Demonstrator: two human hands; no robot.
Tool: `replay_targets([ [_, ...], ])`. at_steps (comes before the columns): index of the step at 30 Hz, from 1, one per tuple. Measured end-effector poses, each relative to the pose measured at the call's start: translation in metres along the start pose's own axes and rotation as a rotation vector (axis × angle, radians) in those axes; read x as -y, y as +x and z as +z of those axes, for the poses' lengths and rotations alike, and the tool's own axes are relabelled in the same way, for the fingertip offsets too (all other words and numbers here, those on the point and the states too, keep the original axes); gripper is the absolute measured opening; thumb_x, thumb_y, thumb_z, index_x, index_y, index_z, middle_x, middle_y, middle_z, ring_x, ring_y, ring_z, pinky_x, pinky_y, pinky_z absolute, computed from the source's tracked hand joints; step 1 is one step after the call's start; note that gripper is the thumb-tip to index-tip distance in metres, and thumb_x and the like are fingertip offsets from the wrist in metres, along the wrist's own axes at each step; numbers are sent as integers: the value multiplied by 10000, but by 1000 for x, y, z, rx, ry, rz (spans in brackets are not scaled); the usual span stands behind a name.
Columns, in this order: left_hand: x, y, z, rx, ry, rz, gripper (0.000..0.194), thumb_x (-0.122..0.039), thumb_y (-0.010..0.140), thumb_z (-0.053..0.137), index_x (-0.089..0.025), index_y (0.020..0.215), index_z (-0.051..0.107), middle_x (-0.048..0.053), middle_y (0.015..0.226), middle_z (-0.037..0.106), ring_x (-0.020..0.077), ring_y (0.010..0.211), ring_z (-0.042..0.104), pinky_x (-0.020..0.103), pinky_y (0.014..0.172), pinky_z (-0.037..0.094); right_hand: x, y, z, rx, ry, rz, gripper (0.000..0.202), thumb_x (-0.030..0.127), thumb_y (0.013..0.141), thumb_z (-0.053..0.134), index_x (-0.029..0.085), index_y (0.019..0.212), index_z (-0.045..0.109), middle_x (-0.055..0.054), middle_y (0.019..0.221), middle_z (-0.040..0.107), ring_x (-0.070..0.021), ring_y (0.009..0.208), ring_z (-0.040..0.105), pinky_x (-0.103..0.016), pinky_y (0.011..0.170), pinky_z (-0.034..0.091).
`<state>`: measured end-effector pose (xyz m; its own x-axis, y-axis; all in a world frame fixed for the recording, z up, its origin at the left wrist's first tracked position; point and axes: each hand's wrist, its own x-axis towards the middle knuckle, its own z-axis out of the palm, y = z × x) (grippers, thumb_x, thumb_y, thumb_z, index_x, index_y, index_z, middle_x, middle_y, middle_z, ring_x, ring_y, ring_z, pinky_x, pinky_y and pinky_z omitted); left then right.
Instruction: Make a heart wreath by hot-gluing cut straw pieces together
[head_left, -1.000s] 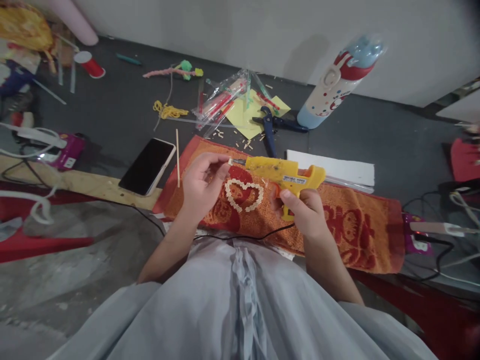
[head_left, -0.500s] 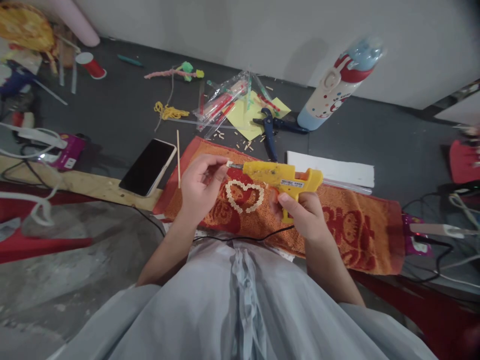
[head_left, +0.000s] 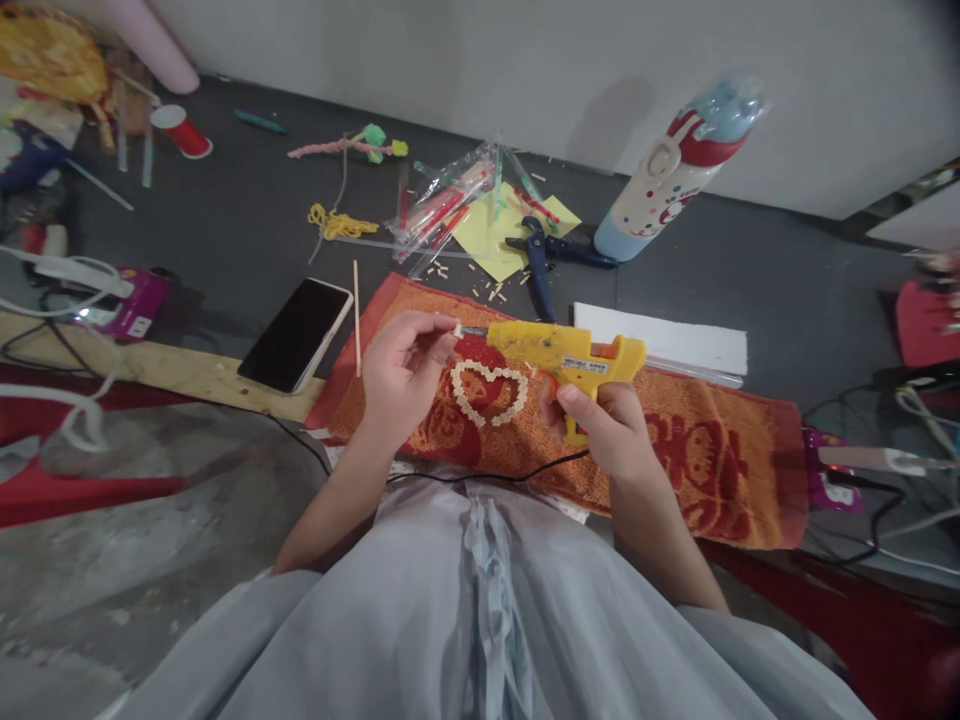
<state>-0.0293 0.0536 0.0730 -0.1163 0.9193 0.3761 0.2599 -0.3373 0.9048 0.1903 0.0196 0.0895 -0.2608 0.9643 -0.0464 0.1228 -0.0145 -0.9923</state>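
Note:
My right hand (head_left: 609, 425) is wrapped round the handle of a yellow glue gun (head_left: 551, 348), a finger at its orange trigger. The gun points left, its metal nozzle reaching my left hand (head_left: 407, 372). Between thumb and forefinger, my left hand pinches a small pale wooden piece (head_left: 457, 331) right at the nozzle tip. Below the gun, a heart outline (head_left: 455, 390) made of short pale wooden pieces lies on an orange and red towel (head_left: 757, 450). There is a small break near the heart's bottom point.
Behind the towel lie scattered wooden bits (head_left: 495, 292), dark blue cutters (head_left: 538, 265), yellow paper (head_left: 484, 235) and clear plastic packets (head_left: 450, 200). A phone (head_left: 295, 335) and a thin stick (head_left: 357, 318) are at left. A tall bottle (head_left: 660, 185) stands back right. A black cord (head_left: 480, 478) crosses the towel's front.
Almost nothing differs. Both hands, the glue gun and the heart keep their places; the pinched piece at the nozzle has shifted or tilted very slightly.

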Motion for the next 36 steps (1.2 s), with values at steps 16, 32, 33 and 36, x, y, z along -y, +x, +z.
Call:
replay_targets([
  [16,6,1,5,-9,-276,-251,316,-458,748,758,-174,863,680,-12,665,650,75,551,617,178,516,508,-11,9,-35,-160,0,-23,358,570,820,586,217,872,624,-14,703,625,-134,542,512,-281,510,399],
  [32,32,0,-7,-25,-390,-354,253,-367,747,775,-163,875,693,-18,631,635,67,550,593,175,528,475,-51,29,-105,-102,-1431,179,470,381,908,486,80,1266,535,-198,1058,659,-317,952,619,-396,816,463],
  [33,32,0,-8,-31,-386,-359,255,-365,745,775,-162,873,692,-19,623,631,68,546,590,175,528,473,-42,32,-104,-92,-1439,192,420,394,914,478,111,1208,580,-168,999,682,-299,896,630,-375,768,455],
  [36,32,1,-11,-55,-358,-386,305,-399,715,788,-149,856,686,-17,613,626,76,534,589,185,523,479,-16,49,-93,-79,-1472,160,333,393,939,418,187,898,677,-103,827,700,-242,747,617,-322,632,378],
])
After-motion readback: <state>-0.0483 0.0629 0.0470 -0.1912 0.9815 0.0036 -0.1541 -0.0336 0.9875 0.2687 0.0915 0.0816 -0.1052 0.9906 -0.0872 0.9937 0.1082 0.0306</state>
